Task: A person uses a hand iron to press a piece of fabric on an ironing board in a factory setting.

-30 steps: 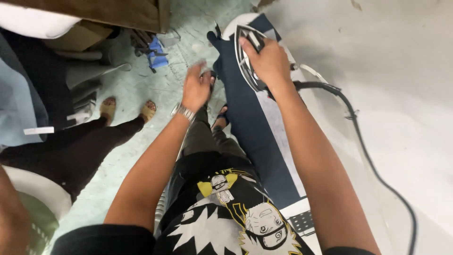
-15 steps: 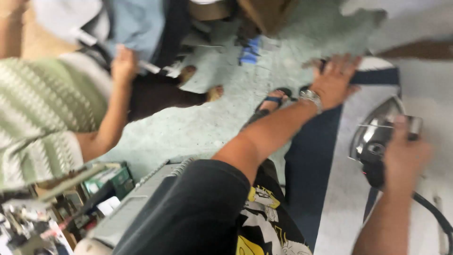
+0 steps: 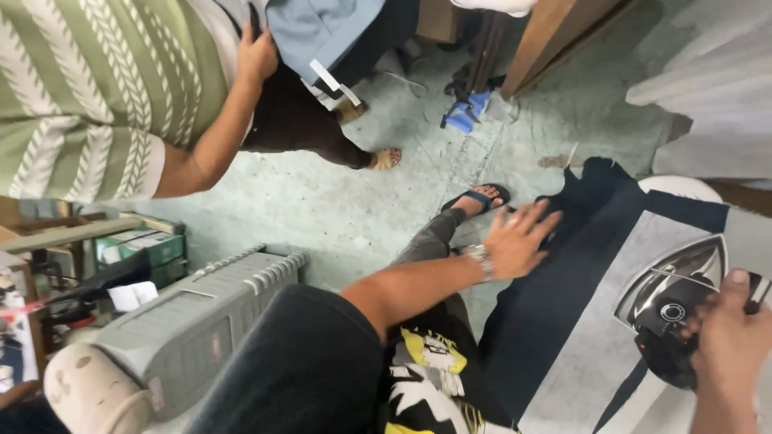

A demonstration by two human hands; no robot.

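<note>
My right hand [image 3: 728,341] grips the black handle of a steam iron [image 3: 674,301] with a shiny soleplate, resting on a grey and navy garment [image 3: 563,321] spread over the ironing board [image 3: 683,189]. My left hand [image 3: 519,237], with a metal bracelet on the wrist, lies flat with spread fingers on the navy edge of the garment, to the left of the iron.
Another person in a green-and-white patterned top [image 3: 96,88] stands at the upper left, a hand [image 3: 257,52] on blue cloth. A grey ribbed appliance [image 3: 193,321] sits at the lower left beside cluttered shelves [image 3: 80,257]. The floor [image 3: 362,201] is pale green; a wooden furniture leg [image 3: 547,40] stands at the top.
The view has swung left, bringing the other person and the grey appliance in. My left hand stays on the garment; my right hand keeps hold of the iron.
</note>
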